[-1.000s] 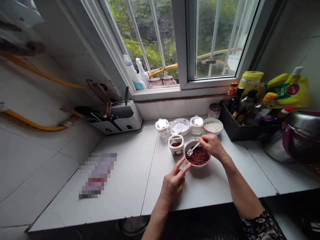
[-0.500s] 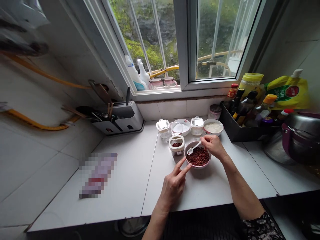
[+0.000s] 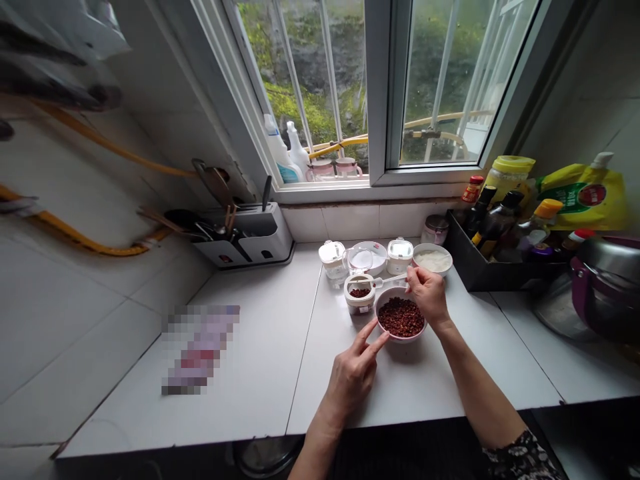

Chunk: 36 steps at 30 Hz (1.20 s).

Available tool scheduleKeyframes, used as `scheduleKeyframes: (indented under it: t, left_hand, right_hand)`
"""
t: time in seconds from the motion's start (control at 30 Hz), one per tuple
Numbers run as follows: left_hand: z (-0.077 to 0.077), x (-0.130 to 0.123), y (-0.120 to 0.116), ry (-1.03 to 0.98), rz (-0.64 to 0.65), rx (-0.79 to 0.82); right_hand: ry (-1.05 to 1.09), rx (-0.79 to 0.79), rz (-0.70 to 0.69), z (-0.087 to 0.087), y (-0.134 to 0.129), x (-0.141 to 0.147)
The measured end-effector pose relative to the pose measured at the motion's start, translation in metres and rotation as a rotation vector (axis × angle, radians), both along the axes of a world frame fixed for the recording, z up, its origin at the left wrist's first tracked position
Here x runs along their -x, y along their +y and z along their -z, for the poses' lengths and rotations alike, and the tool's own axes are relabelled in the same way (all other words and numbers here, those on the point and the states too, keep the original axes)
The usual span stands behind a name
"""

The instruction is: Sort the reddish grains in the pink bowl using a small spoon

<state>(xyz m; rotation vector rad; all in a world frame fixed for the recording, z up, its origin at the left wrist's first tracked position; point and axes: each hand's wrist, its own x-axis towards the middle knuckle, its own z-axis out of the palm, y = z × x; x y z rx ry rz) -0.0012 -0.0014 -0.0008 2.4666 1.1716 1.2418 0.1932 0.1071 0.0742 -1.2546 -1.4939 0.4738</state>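
Note:
My right hand (image 3: 428,293) pinches the handle of a small white spoon (image 3: 381,282), whose bowl end is between the jar and the bowl, near the jar's rim. A pink-rimmed bowl (image 3: 401,317) of dark red peppercorns stands below that hand. My left hand (image 3: 356,368) has two fingers stretched against the bowl's lower left rim; its other fingers are curled, and it holds nothing. Just left of the bowl is an open clear jar (image 3: 360,303) with a white rim and some peppercorns inside. Its transparent lid is raised at the back.
Behind stand two lidded jars (image 3: 333,259) (image 3: 399,256), a bowl of white powder (image 3: 375,257) and another white-filled bowl (image 3: 433,259). A black bottle box (image 3: 493,270) and steel pot (image 3: 607,287) are right; a utensil holder (image 3: 265,235) is back left.
My right hand has swung the spoon up out of the peppercorn bowl toward the open jar. My left fingers stay at the bowl's rim. The whole view has shifted slightly.

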Motion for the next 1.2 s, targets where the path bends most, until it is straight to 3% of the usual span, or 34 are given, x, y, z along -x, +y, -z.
scheduleKeyframes:
  t: [0.07, 0.17, 0.23, 0.33, 0.5, 0.67, 0.9, 1.2]
  left_hand:
    - [0.000, -0.001, 0.000, -0.006, 0.000, -0.007]
    - [0.000, -0.001, 0.000, -0.001, -0.004, -0.003]
    - [-0.001, -0.001, 0.000, 0.008, -0.006, 0.002]
    - [-0.002, -0.001, -0.001, 0.006, -0.016, -0.001]
    - [-0.002, -0.002, 0.000, -0.013, -0.010, -0.007]
    - [-0.001, -0.001, 0.000, -0.009, -0.002, 0.004]
    - [-0.001, -0.001, -0.001, -0.010, -0.002, 0.037]
    - [-0.004, -0.003, -0.001, -0.040, 0.001, 0.018]
  right_hand:
    - [-0.160, -0.172, 0.052, -0.004, -0.005, 0.011]
    - [-0.430, -0.371, 0.014, -0.008, -0.012, 0.025]
    - [-0.538, -0.433, -0.027, -0.010, -0.015, 0.029]
    - [-0.522, -0.464, -0.023, -0.010, -0.016, 0.025]
    - [-0.282, -0.331, 0.033, -0.009, -0.012, -0.009]
    - [-0.312, -0.147, -0.155, -0.008, -0.004, -0.039]
    - [-0.487, -0.073, -0.275, -0.002, -0.006, -0.025]
    - [-0.497, -0.002, -0.266, 0.004, -0.002, -0.027]
